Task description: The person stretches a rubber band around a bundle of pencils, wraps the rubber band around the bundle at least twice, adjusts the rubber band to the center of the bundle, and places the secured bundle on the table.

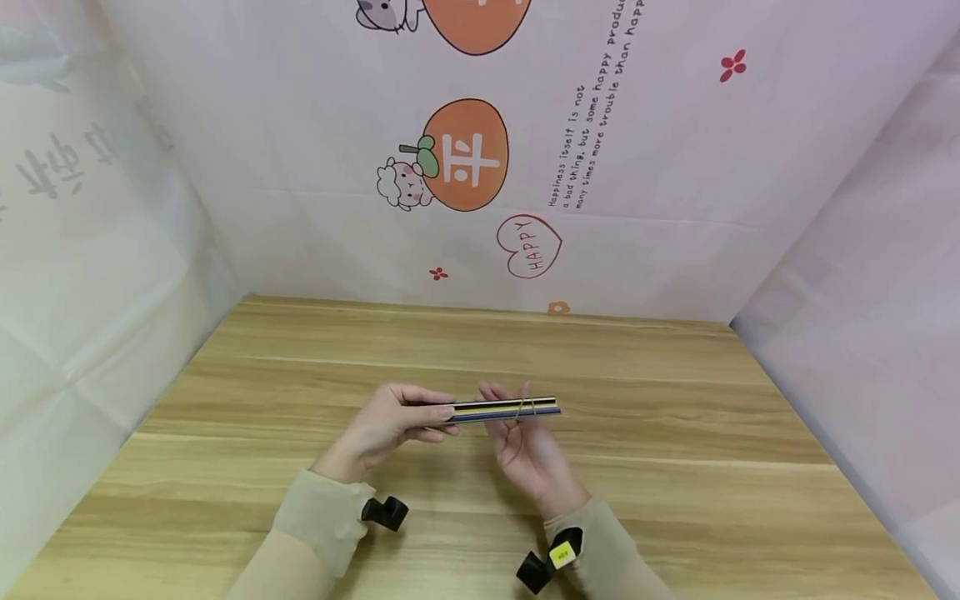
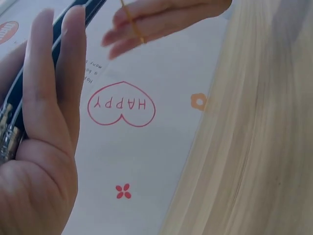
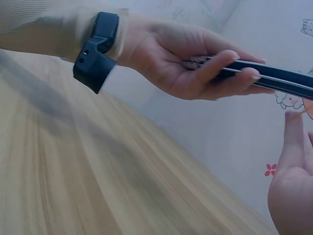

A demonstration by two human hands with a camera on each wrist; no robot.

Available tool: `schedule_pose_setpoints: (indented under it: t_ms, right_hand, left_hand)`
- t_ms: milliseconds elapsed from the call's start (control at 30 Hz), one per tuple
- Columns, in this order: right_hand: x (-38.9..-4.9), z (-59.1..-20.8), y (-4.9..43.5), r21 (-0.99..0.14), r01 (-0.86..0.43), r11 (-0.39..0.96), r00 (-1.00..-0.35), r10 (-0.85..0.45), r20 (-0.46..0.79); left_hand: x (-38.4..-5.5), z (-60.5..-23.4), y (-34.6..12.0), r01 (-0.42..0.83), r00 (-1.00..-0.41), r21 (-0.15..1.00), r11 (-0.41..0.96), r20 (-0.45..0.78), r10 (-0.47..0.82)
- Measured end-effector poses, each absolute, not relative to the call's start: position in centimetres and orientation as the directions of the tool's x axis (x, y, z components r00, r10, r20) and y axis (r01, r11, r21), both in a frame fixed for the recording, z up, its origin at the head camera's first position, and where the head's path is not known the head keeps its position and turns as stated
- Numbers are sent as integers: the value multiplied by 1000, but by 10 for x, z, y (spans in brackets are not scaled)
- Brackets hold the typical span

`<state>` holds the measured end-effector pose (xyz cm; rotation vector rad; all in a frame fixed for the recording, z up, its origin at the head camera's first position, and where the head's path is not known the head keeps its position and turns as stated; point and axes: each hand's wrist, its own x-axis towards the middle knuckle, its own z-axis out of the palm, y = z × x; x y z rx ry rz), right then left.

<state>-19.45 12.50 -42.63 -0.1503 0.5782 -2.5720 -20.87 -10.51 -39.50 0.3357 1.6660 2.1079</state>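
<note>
My left hand (image 1: 390,423) grips one end of a bundle of thin pencil-like sticks (image 1: 480,411), coloured black, yellow and blue, held level above the table. Silvery ends of the sticks (image 3: 198,60) poke out by the left palm. Toward the bundle's other end, a yellowish rubber band (image 1: 534,407) crosses the sticks in two strands. My right hand (image 1: 531,458) is palm up at that end, fingers extended behind and under the sticks. In the left wrist view the rubber band (image 2: 131,20) runs across the right fingers (image 2: 161,14), stretched away from the bundle.
Below lies a wood-grain table (image 1: 660,467). White printed sheets rise as a back wall (image 1: 637,258) and side walls (image 1: 885,292). Black wrist cameras sit on the left cuff (image 1: 322,512) and the right cuff (image 1: 600,542).
</note>
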Motion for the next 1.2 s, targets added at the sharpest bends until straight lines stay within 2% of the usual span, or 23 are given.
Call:
schedule_pose_setpoints:
  t_ms: [233,433,633,733,967,1067,1200]
  right_hand:
    - [-193,-429,120,-436,346,-831,-925,-381,-8]
    - [-194,-427,119,-429,278,-859,-959,-270,-81]
    - [-194,-425,120,-619,273,-736,-960,-251,-125]
    - [-196,-426,122,-662,283,-694,-957,-244,-154]
    - [-199,-430,126,-613,302,-730,-953,-219,-208]
    - [-198,-431,125,-558,286,-779,-958,-228,-173]
    - [-195,-431,122,-487,220,-845,-974,-214,-67]
  left_hand:
    - [-209,-402,-99,-173,-907,937,-304,-31,419]
    - [-208,-404,-94,-185,-909,927,-326,-36,416]
    - [-206,-402,-94,-179,-881,945,-275,-30,472]
    - [-205,-401,-96,-175,-870,952,-251,-30,491]
    - [-206,-404,-95,-187,-870,951,-245,-45,491]
    - [-208,-406,-95,-197,-884,937,-289,-43,465]
    - [-210,-408,-93,-226,-910,903,-366,-61,410]
